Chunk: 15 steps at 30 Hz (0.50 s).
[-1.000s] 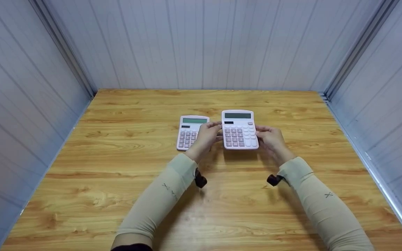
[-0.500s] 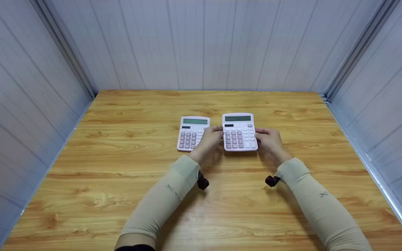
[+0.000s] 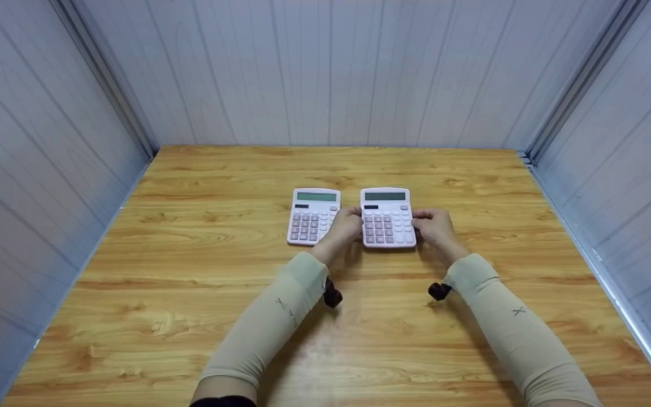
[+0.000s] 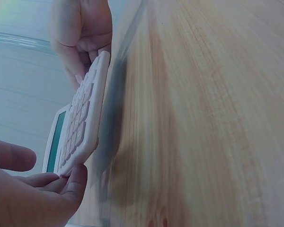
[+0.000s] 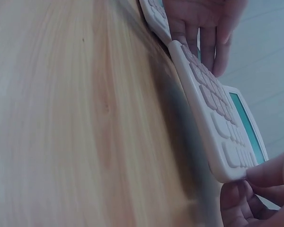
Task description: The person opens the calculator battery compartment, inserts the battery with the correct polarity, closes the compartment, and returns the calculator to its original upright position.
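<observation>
A white calculator with pinkish number keys (image 3: 388, 226) is held slightly tilted between both hands, its near edge raised off the table with a shadow beneath. The left hand (image 3: 343, 230) holds its left edge; in the left wrist view, this hand's fingers (image 4: 75, 187) bend under the edge and its thumb (image 4: 18, 157) stands apart. At the right edge, the right hand (image 3: 437, 230) pinches the calculator between thumb and fingers, as the right wrist view shows. A similar second calculator (image 3: 305, 225) lies face up just left, partly covered by the left hand.
Wood-grain table (image 3: 201, 316) extends around the hands. Pale panelled walls stand at the back (image 3: 325, 73), left (image 3: 48, 147) and right (image 3: 613, 152). A dark wrist camera (image 3: 332, 293) hangs from the left sleeve, and another (image 3: 439, 291) from the right.
Both hands have lowered the held calculator toward the table, and it has come a little nearer the person. The left hand has slid slightly rightward; the other calculator stays put.
</observation>
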Tool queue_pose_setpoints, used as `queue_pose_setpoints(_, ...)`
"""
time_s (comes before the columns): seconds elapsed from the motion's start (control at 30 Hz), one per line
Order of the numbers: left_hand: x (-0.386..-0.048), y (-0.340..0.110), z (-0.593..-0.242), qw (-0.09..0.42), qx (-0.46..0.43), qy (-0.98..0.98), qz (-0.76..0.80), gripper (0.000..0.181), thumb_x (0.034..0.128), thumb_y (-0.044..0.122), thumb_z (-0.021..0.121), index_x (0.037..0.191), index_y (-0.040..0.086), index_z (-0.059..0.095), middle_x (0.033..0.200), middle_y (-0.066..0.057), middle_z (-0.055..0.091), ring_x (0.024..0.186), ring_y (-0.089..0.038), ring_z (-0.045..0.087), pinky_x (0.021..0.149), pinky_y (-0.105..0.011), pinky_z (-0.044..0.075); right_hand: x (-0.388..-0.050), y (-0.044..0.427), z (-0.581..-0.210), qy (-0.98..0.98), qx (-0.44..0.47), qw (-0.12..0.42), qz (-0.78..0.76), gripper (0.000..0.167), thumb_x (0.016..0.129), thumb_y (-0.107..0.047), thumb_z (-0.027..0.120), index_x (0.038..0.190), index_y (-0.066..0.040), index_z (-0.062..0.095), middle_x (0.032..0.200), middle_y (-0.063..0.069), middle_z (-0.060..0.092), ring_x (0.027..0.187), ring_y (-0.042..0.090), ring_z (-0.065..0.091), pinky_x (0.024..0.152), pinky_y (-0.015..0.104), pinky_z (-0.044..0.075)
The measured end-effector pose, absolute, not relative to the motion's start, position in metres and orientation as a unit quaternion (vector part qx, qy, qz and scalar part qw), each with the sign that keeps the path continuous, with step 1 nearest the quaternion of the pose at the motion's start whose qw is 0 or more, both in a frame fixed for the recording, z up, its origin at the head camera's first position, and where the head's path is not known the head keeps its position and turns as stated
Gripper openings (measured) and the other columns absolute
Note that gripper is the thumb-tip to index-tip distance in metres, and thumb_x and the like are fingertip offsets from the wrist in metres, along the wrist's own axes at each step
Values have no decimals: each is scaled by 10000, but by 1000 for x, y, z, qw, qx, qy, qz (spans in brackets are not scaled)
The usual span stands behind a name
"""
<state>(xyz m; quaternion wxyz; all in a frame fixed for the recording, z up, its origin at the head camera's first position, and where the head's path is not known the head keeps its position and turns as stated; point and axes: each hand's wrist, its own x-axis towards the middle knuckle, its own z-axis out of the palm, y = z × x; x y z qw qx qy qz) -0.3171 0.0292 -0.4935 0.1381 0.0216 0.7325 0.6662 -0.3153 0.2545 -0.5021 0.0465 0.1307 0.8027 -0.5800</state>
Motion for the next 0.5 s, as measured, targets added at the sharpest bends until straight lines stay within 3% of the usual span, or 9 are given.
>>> queue_pose_setpoints(0.3,-319,30,-494,155,3,734,661,524,988,-38,358,1454,-132,578,1380,-219,685,1222,-225,620,1126,-340,523,-319,256,-505,819,125,61,-556,327,1049,14,583,1348,110,675,1120,106,695,867,78,643,720,178,576)
queue_pose_setpoints(0.5,-319,32,-494,146,0,766,627,463,1002,-2,424,1398,-125,631,1384,-227,684,1283,-272,596,1198,-390,471,-319,255,-507,830,117,58,-542,318,1040,26,601,1330,132,680,1078,121,723,797,73,650,698,179,575)
